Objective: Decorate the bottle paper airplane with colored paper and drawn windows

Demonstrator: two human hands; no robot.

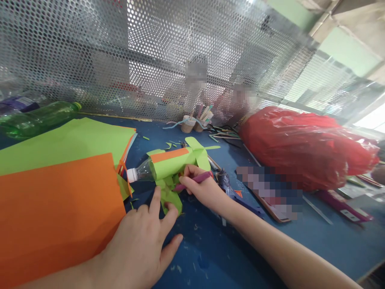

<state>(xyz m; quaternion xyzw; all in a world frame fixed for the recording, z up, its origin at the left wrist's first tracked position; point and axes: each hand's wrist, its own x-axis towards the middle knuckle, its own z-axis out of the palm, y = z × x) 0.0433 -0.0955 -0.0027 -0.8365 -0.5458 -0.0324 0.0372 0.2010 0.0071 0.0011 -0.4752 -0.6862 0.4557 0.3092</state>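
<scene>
My right hand (197,182) grips a purple pen (202,177), its lower end over a cut green paper piece (171,200). My left hand (144,230) has its fingers apart, with the index and middle fingertips at that piece's left side. Just beyond lies a clear plastic bottle (146,170) on its side, with a white cap (131,175) facing left. Green and orange paper (171,157) wraps its body, and green paper fins (197,146) stick out at the right end. The pen's tip is hard to make out.
Orange sheets (57,216) and green sheets (75,138) cover the left side. A green bottle (42,118) lies behind them. Two small cups with sticks (189,124) stand by the perforated metal panel (156,60). On the right are a phone (264,194) and a red plastic bag (300,144).
</scene>
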